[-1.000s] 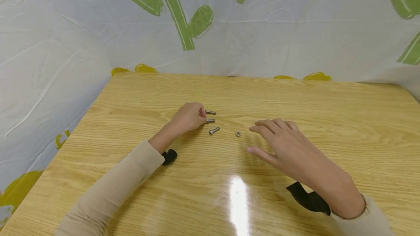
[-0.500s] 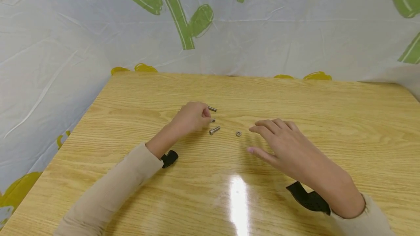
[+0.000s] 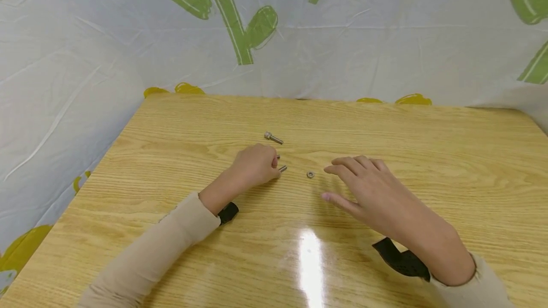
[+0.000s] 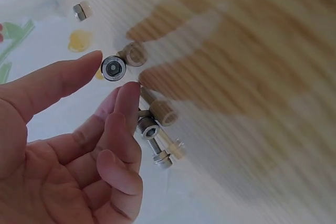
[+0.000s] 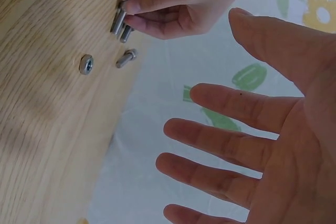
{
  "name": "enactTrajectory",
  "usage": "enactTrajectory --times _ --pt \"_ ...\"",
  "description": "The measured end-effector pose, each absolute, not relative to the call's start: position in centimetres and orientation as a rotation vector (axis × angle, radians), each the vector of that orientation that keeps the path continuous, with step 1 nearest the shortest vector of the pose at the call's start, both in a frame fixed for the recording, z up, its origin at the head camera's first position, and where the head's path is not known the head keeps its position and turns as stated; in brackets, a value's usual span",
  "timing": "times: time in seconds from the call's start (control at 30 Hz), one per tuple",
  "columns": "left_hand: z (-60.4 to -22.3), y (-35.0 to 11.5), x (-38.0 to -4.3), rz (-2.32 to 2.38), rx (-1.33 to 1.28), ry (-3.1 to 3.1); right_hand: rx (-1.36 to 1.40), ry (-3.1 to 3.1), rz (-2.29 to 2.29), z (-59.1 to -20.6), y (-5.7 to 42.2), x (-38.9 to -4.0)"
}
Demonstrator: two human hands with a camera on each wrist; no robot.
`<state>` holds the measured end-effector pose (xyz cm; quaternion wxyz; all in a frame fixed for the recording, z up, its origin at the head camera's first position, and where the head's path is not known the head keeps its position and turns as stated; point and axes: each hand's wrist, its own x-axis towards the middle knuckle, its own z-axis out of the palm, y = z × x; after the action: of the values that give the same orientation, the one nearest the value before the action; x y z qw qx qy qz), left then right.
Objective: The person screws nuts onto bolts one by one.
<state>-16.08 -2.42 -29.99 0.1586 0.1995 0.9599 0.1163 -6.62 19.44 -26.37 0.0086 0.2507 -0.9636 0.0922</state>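
My left hand (image 3: 257,165) is over the two nearer bolts, with thumb and forefinger pinching the head of the nearest socket-head bolt (image 4: 114,68). Its shaft (image 3: 283,168) points right, lying on the table. Just behind it, a second bolt (image 4: 149,128) is mostly covered by the hand in the head view. Farther back lies a third bolt (image 3: 274,138), with a nut threaded up near its head. A loose hex nut (image 3: 310,174) lies between the hands. My right hand (image 3: 368,184) hovers right of that nut, fingers spread, palm bare in the right wrist view.
The wood-grain table (image 3: 385,137) ends against a pale sheet (image 3: 317,56) printed with green leaves and yellow shapes. Black wrist straps (image 3: 402,260) hang under both forearms. A bright light reflection shows on the near tabletop.
My left hand has left the farther bolts and come toward the nearest one, closing finger and thumb about its head. The farthest bolt has shifted back and turned slightly. My right hand stays still.
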Motion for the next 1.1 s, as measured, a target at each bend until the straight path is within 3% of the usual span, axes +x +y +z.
enactTrajectory --times 1.1 --pt "-29.6 -3.2 -15.0 0.506 0.604 2.745 0.796 -3.013 0.296 -26.5 19.4 -6.7"
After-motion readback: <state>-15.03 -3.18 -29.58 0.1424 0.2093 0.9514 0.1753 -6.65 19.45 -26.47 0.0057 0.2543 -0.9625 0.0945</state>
